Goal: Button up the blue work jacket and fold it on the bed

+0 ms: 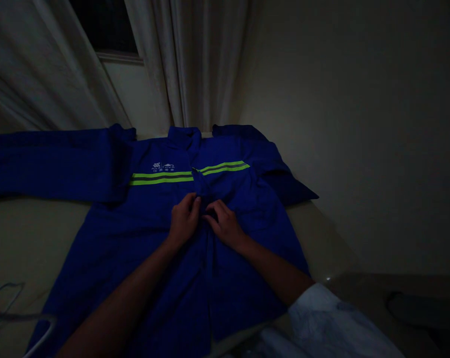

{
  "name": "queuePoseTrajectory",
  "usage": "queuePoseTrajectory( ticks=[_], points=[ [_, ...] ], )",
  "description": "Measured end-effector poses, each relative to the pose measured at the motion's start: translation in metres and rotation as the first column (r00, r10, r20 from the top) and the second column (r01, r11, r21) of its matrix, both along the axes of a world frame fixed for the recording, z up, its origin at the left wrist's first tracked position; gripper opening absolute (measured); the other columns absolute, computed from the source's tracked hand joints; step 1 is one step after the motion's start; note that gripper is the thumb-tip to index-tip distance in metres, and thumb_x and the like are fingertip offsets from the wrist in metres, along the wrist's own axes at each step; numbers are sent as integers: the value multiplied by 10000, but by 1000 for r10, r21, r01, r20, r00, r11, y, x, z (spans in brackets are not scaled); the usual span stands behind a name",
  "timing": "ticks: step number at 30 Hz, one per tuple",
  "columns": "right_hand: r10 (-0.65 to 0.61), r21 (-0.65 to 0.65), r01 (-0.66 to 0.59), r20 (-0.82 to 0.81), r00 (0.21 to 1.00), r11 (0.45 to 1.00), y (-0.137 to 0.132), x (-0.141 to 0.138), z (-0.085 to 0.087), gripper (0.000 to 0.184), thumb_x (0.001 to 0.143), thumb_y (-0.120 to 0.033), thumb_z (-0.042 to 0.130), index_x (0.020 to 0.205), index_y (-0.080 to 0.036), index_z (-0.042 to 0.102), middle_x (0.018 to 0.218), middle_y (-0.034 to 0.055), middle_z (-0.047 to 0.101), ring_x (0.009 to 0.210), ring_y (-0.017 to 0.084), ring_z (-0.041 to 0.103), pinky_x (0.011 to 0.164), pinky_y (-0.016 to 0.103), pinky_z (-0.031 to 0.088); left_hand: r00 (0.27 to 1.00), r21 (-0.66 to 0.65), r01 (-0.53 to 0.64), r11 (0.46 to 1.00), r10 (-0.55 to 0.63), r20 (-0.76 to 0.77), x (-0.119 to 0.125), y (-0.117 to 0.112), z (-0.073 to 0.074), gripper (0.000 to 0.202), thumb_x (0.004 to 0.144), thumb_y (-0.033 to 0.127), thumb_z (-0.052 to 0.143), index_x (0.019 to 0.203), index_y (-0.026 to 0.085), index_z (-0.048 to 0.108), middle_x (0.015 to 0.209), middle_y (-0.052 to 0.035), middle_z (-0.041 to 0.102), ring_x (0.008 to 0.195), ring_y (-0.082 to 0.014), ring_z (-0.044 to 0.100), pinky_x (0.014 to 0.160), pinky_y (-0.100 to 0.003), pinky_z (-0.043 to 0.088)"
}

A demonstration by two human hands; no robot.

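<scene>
A blue long-sleeved work jacket lies front side up, collar at the far end. A yellow-green reflective stripe crosses its chest, with a white printed logo above the stripe on the left. My left hand is closed, pinching the front edge below the stripe between thumb and fingers. Just right of it, my right hand has its thumb and forefinger curled around fabric at the same front opening. Dim light hides any button or fastener between the fingertips. Below my hands the two front edges run down side by side.
The jacket rests on a pale tabletop. White wire-like loops lie at the lower left. Behind stand light curtains beside a dark window, and a plain wall rises on the right. A dark object sits at the lower right.
</scene>
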State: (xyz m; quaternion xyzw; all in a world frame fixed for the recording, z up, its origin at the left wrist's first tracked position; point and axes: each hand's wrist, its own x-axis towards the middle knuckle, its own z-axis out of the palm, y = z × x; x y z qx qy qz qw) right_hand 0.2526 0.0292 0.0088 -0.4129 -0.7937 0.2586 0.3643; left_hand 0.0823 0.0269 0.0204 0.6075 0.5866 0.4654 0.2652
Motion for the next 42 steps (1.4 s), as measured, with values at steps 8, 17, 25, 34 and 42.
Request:
queuePoseTrajectory(
  ticks=[8, 17, 25, 34, 42],
  points=[
    [-18, 60, 16, 28, 999, 998, -3, 5, 22, 169, 1012, -386, 682, 994, -222, 648, 1032, 65, 650, 989, 208, 635, 885, 331, 527, 911, -367, 377, 850, -271, 310, -24, 17, 17, 616, 920, 789, 485, 836, 201, 645, 578, -6, 654, 489, -172, 610, 491, -270, 466],
    [242, -175, -185, 405, 882, 967, -97, 27, 28, 245, 974, -448, 738, 1079, -230, 698, 1117, 62, 710, 961, 206, 707, 802, 304, 561, 733, -487, 551, 678, -672, -106, -21, -32, 18, 538, 947, 624, 558, 578, 237, 615, 530, -7, 620, 465, -157, 547, 452, -286, 262],
    [261, -160, -226, 255, 931, 961, -95, 33, 13, 203, 959, -370, 764, 1116, -243, 744, 1114, 49, 723, 936, 179, 716, 802, 283, 564, 848, -322, 405, 856, -484, -218, -17, -61, -8, 529, 1014, 580, 453, 616, 236, 515, 518, 9, 567, 479, -153, 517, 533, -307, 227],
    [210, -94, -199, 132, 969, 976, -100, 34, 8, 156, 1050, -337, 620, 1033, -237, 738, 996, 59, 730, 903, 174, 715, 807, 295, 568, 746, -413, 547, 729, -647, -155, -22, -58, 13, 553, 1022, 549, 469, 587, 225, 575, 535, 3, 577, 490, -145, 500, 526, -316, 203],
    [271, -182, -264, 19, 962, 947, -90, 34, 15, 135, 1065, -309, 595, 1024, -229, 696, 1018, 54, 690, 962, 183, 675, 863, 308, 548, 787, -284, 447, 849, -523, -327, -12, -72, -6, 460, 1083, 472, 391, 731, 250, 587, 633, -5, 629, 565, -179, 567, 576, -328, 232]
  ],
)
